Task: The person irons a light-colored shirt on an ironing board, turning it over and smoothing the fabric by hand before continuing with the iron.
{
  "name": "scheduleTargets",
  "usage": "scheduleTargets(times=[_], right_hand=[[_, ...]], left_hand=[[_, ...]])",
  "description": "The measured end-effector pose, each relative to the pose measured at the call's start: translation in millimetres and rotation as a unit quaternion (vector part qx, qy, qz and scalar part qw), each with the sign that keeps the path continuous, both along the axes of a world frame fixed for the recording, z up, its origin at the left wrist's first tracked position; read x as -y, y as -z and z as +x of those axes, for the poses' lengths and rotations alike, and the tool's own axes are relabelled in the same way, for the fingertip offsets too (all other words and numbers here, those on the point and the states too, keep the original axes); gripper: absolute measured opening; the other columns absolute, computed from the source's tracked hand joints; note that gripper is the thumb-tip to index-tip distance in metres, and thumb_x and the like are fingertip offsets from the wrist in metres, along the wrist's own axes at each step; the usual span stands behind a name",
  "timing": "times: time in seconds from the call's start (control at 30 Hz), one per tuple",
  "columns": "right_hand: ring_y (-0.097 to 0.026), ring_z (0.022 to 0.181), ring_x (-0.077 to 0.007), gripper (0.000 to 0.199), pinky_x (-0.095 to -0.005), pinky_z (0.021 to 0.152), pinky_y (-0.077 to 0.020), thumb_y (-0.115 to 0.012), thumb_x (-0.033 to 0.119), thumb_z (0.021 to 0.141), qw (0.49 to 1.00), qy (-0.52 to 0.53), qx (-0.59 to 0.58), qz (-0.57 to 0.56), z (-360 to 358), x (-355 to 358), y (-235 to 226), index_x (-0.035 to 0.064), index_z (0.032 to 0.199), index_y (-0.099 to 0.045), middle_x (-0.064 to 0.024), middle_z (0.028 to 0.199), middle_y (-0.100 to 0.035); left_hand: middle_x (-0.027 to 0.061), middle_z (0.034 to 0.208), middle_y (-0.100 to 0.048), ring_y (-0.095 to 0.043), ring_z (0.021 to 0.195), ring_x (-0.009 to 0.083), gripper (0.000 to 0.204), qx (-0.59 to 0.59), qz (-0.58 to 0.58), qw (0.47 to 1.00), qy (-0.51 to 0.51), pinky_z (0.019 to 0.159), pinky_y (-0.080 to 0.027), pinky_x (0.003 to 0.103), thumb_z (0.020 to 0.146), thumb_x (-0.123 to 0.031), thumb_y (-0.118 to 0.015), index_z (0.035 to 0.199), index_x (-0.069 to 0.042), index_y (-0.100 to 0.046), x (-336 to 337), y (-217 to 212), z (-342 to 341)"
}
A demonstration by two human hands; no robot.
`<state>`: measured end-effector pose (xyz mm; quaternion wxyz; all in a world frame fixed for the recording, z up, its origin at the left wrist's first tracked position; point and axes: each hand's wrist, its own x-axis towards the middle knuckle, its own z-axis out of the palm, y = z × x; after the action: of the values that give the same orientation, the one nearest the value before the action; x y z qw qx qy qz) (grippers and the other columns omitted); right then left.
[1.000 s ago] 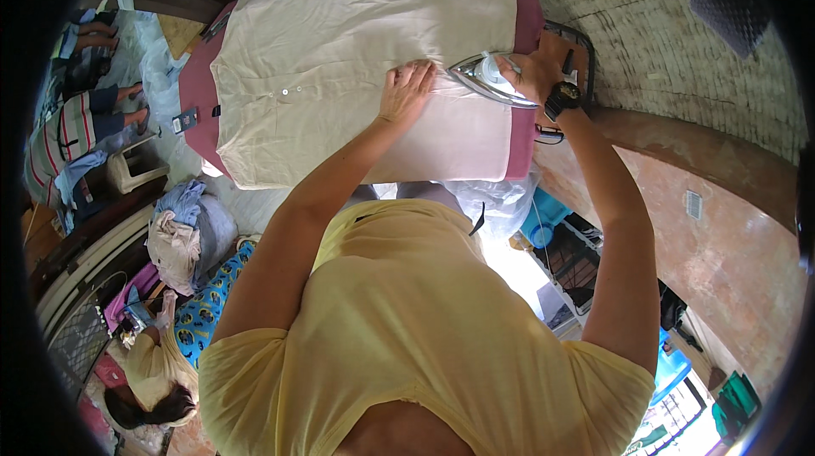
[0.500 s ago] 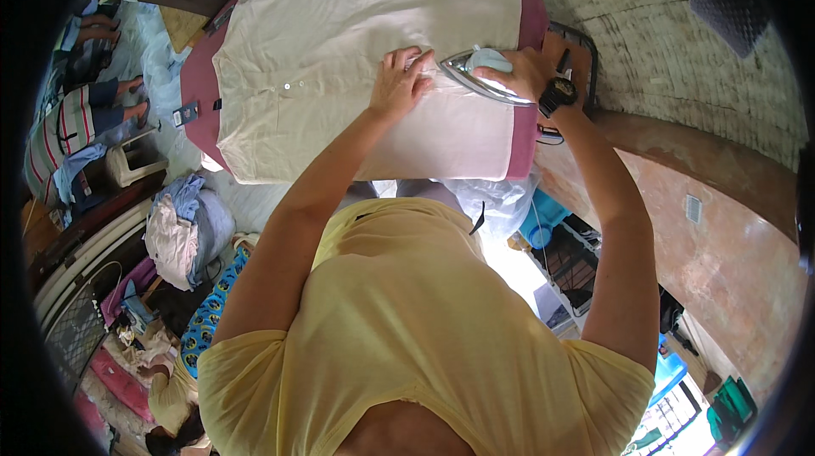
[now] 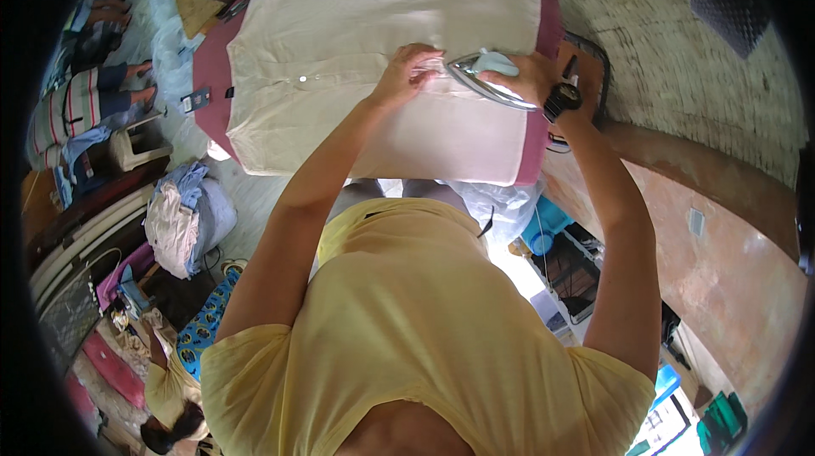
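A cream buttoned garment [image 3: 340, 129] lies spread over an ironing board with a maroon cover [image 3: 212, 74]. My right hand [image 3: 533, 78], with a black watch on its wrist, is closed round the handle of a clothes iron [image 3: 497, 87]. The iron rests on the fabric at the right part of the garment, its tip pointing left. Just left of that tip, my left hand [image 3: 407, 76] touches the cloth along the button strip, fingers bent and thumb apart. Small light buttons [image 3: 303, 79] show farther left on the strip.
A dark tag [image 3: 195, 99] hangs at the board's left end. Heaped clothes [image 3: 191, 218] lie at left, near a beige stool [image 3: 140, 146]. A person in a yellow top [image 3: 174, 384] is at lower left; another in striped clothing [image 3: 72, 112] sits farther up. A stone-faced wall [image 3: 679, 201] stands right.
My left hand has turned, its spread fingers drawing closer together and pointing right. The iron stays close by its tip. The board and garment appear slightly farther right in view.
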<state>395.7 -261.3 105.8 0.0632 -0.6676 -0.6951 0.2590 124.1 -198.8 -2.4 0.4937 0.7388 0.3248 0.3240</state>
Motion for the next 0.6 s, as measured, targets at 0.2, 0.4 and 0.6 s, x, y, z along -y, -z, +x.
scheduleTargets(times=[0.2, 0.4, 0.6], right_hand=[[-0.070, 0.093, -0.0346, 0.065, -0.0445, 0.081, -0.0562, -0.063, 0.072, 0.082, 0.998, 0.017, 0.053, -0.014, -6.7, 1.0, -11.7, 0.0155, 0.111, -0.074, -0.0154, 0.097, -0.074], [-0.070, 0.089, -0.0369, 0.061, -0.0463, 0.078, -0.0554, -0.063, 0.069, 0.084, 0.995, -0.008, 0.096, -0.034, -17.0, -3.6, -28.2, 0.0140, 0.107, -0.076, -0.0162, 0.093, -0.074], [-0.070, 0.089, -0.0375, 0.062, -0.0466, 0.078, -0.0552, -0.061, 0.070, 0.084, 0.996, 0.003, 0.082, -0.018, -19.9, -1.9, -25.7, 0.0135, 0.105, -0.076, -0.0163, 0.093, -0.073]], left_hand=[[0.0159, 0.110, -0.058, -0.053, 0.107, 0.0363, 0.028, -0.181, 0.215, 0.885, -0.371, 0.092, -0.045, 0.047, 0.084, -0.003, -0.069, 0.111, -0.006, -0.062, -31.5, 4.3, -172.2], [0.0177, 0.104, -0.059, -0.054, 0.105, 0.0415, 0.038, -0.433, 0.094, 0.809, -0.386, 0.082, -0.046, 0.054, 0.083, -0.032, -0.076, 0.105, -0.006, -0.059, -34.0, 45.3, -293.2], [0.0191, 0.097, -0.067, -0.066, 0.088, 0.0395, 0.040, -0.304, 0.056, 0.877, -0.367, 0.072, -0.051, 0.050, 0.091, -0.034, -0.068, 0.110, -0.003, -0.051, -61.2, 42.9, -287.4]])
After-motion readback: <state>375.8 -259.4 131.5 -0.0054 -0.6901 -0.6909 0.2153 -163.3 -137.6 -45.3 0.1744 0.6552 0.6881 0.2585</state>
